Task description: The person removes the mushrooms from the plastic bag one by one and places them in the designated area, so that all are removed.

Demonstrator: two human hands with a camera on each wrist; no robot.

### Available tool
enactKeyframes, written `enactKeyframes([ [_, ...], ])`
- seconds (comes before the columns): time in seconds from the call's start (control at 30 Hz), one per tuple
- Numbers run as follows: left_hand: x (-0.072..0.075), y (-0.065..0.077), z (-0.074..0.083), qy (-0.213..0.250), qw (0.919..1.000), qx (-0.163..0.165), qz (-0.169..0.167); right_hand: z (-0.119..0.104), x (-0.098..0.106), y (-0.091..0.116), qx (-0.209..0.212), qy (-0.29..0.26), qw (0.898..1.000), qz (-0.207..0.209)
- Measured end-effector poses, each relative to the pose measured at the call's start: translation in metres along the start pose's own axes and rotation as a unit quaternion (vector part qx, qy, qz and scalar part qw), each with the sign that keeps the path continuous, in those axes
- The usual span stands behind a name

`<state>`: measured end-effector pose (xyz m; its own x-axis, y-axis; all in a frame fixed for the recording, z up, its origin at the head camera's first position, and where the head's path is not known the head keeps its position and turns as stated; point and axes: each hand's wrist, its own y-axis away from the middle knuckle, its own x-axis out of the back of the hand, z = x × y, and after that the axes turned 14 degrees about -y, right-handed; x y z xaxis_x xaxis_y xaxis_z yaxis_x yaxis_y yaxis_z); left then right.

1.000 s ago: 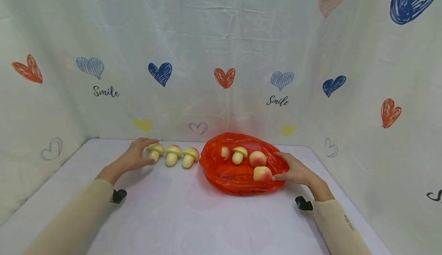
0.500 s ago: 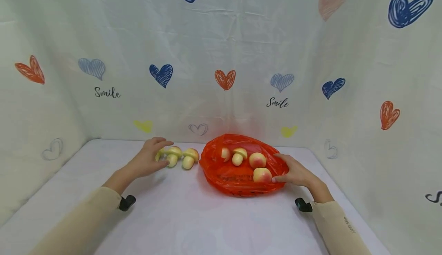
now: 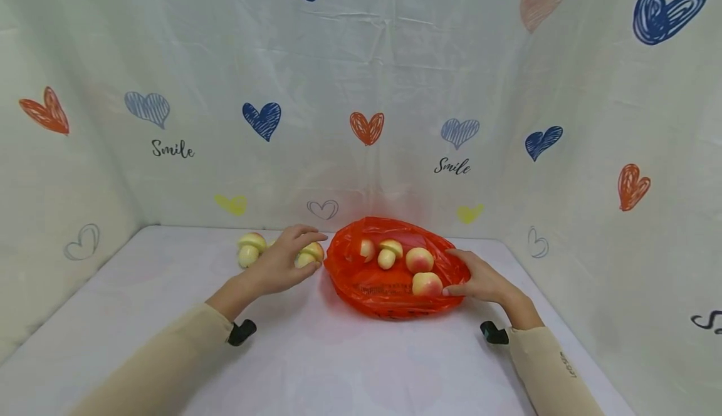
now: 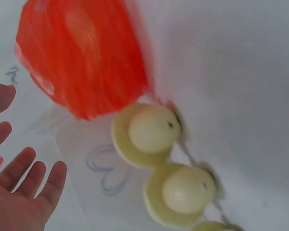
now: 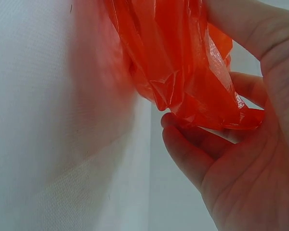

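Note:
My left hand (image 3: 284, 259) hovers at the toy mushrooms left of the bag, holding nothing; its fingers (image 4: 53, 187) are spread loosely. It covers most of the middle mushroom in the head view. The left mushroom (image 3: 248, 254) shows whole, and the right mushroom (image 3: 309, 255) is framed between thumb and fingers, apart from them in the left wrist view. With thumb inside and fingers outside, my right hand (image 3: 482, 277) grips the right rim of a red plastic bag (image 3: 372, 306). Inside lie a mushroom (image 3: 388, 254), a peach (image 3: 419, 259) and another peach (image 3: 427, 284).
Another pale-and-red piece (image 3: 367, 250) lies at the left inside of the bag, partly behind red film. A white cloth covers the table (image 3: 361, 366). Behind it hangs a curtain (image 3: 316, 171) printed with hearts.
My left hand has moved right along the row, from the left mushroom past the middle one to the right one. The mushrooms stay in place. The right hand and the bag have hardly moved.

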<state>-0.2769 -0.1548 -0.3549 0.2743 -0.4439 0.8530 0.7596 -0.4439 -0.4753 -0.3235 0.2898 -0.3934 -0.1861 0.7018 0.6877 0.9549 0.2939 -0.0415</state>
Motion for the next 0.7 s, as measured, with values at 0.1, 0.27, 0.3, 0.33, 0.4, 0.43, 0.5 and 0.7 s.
enactKeyframes([
  [0.1, -0.002, -0.009, 0.012, 0.001, 0.9997, -0.024, 0.009, 0.000, 0.000, 0.000, -0.001, -0.003, 1.000, 0.000],
  [0.27, -0.007, -0.024, 0.031, 0.002, 0.9976, -0.065, 0.023, -0.002, 0.000, 0.001, -0.001, -0.005, 1.000, 0.001],
  [0.3, -0.009, -0.028, 0.034, 0.002, 0.9971, -0.072, 0.023, -0.002, 0.000, 0.001, 0.000, -0.004, 1.000, 0.001],
  [0.33, -0.011, -0.031, 0.038, 0.001, 0.9966, -0.079, 0.023, -0.003, 0.000, 0.001, 0.002, -0.004, 1.000, 0.001],
  [0.4, -0.015, -0.036, 0.045, -0.002, 0.9957, -0.091, 0.017, -0.002, 0.000, 0.001, 0.005, -0.004, 1.000, 0.000],
  [0.43, -0.017, -0.039, 0.048, -0.003, 0.9950, -0.099, 0.014, -0.002, 0.000, 0.001, 0.007, -0.004, 1.000, 0.000],
  [0.5, -0.022, -0.045, 0.055, -0.004, 0.9936, -0.113, 0.007, -0.001, 0.000, 0.001, 0.011, -0.003, 1.000, -0.001],
  [0.7, -0.038, -0.060, 0.070, -0.010, 0.9905, -0.134, -0.028, 0.001, 0.001, 0.000, 0.015, -0.002, 1.000, -0.001],
])
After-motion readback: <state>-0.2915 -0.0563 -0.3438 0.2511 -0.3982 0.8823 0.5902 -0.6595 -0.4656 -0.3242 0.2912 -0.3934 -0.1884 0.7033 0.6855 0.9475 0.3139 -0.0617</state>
